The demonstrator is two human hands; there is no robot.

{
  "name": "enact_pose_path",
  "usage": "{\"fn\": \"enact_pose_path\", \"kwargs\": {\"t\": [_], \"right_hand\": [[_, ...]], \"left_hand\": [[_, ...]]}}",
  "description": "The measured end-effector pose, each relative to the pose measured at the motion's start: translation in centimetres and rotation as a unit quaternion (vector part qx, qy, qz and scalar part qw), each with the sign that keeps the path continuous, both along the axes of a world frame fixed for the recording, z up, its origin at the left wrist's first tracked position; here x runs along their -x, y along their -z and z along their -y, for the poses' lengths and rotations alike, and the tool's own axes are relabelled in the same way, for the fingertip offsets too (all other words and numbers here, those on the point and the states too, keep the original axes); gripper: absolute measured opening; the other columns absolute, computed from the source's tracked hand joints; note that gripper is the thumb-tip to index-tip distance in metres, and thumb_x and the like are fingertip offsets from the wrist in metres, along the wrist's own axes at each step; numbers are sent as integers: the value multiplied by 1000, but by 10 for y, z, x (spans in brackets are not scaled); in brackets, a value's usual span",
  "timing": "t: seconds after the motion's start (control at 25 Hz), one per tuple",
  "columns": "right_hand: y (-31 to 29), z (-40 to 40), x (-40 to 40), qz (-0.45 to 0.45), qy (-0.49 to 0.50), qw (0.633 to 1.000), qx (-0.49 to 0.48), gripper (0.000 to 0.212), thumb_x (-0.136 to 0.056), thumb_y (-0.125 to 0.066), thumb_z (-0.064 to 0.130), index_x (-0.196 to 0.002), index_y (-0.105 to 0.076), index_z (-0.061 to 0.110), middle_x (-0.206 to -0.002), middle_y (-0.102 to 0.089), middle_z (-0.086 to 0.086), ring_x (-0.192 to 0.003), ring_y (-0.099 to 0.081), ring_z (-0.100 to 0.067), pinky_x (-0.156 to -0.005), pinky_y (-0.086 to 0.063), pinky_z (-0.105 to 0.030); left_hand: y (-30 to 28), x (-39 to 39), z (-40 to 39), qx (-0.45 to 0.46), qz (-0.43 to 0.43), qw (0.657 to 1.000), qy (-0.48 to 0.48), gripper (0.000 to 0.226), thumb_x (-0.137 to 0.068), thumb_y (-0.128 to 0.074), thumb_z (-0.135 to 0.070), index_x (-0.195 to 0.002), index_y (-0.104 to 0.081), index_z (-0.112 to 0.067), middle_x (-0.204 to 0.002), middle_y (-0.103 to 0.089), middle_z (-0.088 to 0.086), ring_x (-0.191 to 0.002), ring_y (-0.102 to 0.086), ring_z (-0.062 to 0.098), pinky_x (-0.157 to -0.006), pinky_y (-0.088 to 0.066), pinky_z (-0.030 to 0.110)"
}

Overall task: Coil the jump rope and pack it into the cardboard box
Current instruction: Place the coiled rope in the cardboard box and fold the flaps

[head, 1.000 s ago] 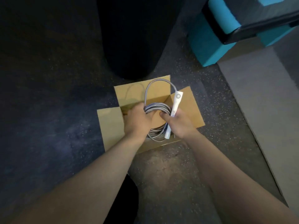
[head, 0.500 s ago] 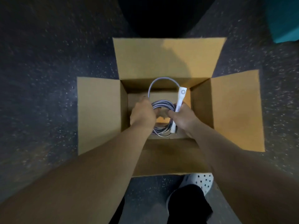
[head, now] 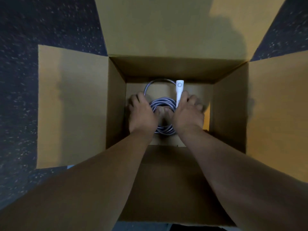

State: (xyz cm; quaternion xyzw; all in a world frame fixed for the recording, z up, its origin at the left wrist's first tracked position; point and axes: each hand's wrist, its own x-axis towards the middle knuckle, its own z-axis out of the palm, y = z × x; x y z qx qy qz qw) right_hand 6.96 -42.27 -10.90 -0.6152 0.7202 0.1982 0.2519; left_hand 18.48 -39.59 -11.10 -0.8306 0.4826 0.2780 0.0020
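Head view: coiled jump rope (head: 164,104) sits low inside the cardboard box (head: 116,100), at or near its floor. Left hand (head: 141,114) clasps the coil's left side; right hand (head: 187,114) grasps the right side with the white handle (head: 179,92). Best release: lay flat, let go together. Walls near both wrists; flaps (head: 71,105) splayed, opening clear above.

Dim, warm lighting; a broad shadow falls across the brown cardboard box (head: 166,30) flaps. Edges show wide-angle distortion and slight blur.
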Motion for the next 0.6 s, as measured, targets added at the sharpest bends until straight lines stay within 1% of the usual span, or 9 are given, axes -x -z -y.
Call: {"fn": "enact_pose_path", "kwargs": {"t": [0.08, 0.16, 0.2, 0.28, 0.36, 0.44, 0.52, 0.6], "right_hand": [[-14, 1, 3, -16, -7, 999, -36, 96, -91, -50, 69, -157, -9, 11, -153, -33, -21, -132, -44, -45, -94, -52, -53], [-40, 2, 8, 0, -12, 999, -39, 99, -92, -45, 71, -160, -6, 10, -158, -31, -20, -137, -39, -43, -100, -46, -52], [-55, 2, 11, 14, -20, 999, -29, 95, -94, -42, 69, -160, -9, 10, -159, -31, -19, -138, -39, -42, -102, -44, -51], [-96, 2, 17, 49, -31, 998, -3, 82, -98, -38, 65, -159, -20, 14, -158, -37, -19, -137, -42, -41, -102, -43, -51], [-150, 3, 21, 76, -29, 997, 16, 69, -99, -39, 60, -152, -34, 15, -149, -48, -20, -132, -47, -41, -98, -46, -49], [-197, 4, 25, 99, -7, 995, 31, 61, -99, -43, 56, -144, -45, 15, -139, -57, -19, -126, -52, -41, -96, -48, -48], [-240, 8, 28, 127, 19, 991, 34, 58, -99, -45, 55, -141, -49, 15, -134, -61, -18, -124, -54, -42, -96, -49, -48], [-265, 13, 36, 146, 27, 988, 31, 55, -99, -43, 56, -137, -50, 15, -129, -64, -18, -121, -56, -42, -94, -49, -47]], "left_hand": [[-12, 0, 1, 2, -29, 1000, -8, 63, -85, -73, -40, -133, -41, -13, -137, -44, 14, -126, -47, 34, -90, -46, 40], [-37, 0, 5, 9, -45, 999, -8, 63, -86, -70, -42, -135, -41, -16, -137, -45, 10, -128, -44, 30, -90, -44, 38], [-53, 0, 9, 17, -51, 999, -5, 61, -87, -69, -43, -136, -42, -17, -136, -47, 9, -128, -44, 29, -90, -44, 39], [-94, -4, 13, 37, -59, 998, -7, 57, -87, -67, -46, -134, -46, -19, -134, -49, 6, -126, -45, 28, -91, -45, 42], [-147, -13, 17, 58, -60, 996, -20, 53, -87, -65, -48, -130, -51, -20, -130, -53, 5, -123, -48, 28, -94, -44, 42], [-194, -25, 19, 76, -53, 995, -29, 51, -87, -63, -49, -128, -53, -20, -126, -55, 5, -120, -50, 28, -96, -45, 42], [-240, -36, 21, 85, -38, 995, -31, 51, -88, -60, -52, -128, -53, -22, -126, -55, 3, -119, -51, 25, -96, -46, 44], [-267, -46, 22, 95, -26, 995, -36, 51, -89, -58, -55, -129, -52, -23, -127, -55, 1, -119, -51, 23, -95, -47, 44]]}}
